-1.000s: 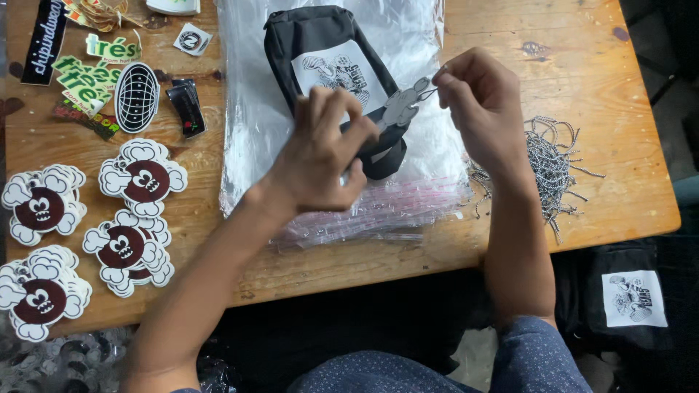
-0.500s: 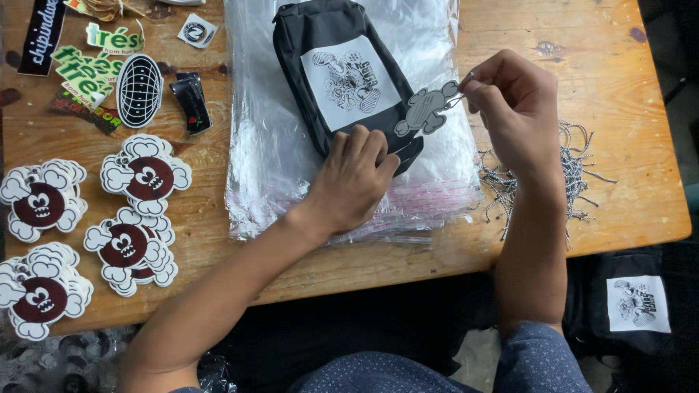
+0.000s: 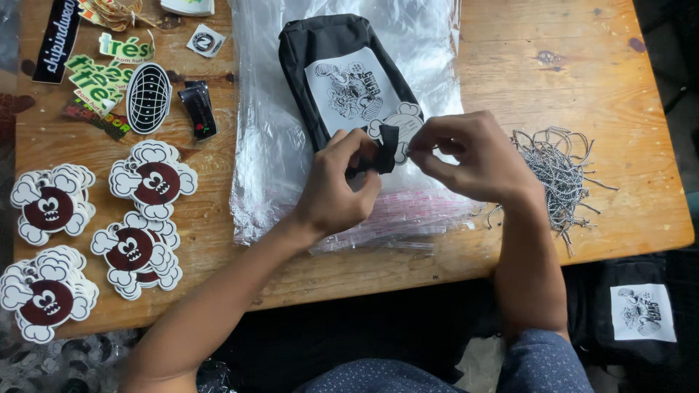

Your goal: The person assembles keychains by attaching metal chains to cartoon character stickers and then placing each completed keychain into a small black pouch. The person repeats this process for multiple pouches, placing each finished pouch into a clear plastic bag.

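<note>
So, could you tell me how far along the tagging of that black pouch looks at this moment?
Done: the black pouch lies on the stack of clear plastic bags. In hand: the left hand grips the pouch's black strap while the right hand holds a cartoon-shaped tag against it. Left: whether the tag is fastened cannot be told; ball chains and stacks of die-cut tags wait alongside.

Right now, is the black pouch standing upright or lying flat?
Lying flat. The black pouch rests on its back on the stack of clear plastic bags, its white printed patch facing up toward the head camera.
</note>
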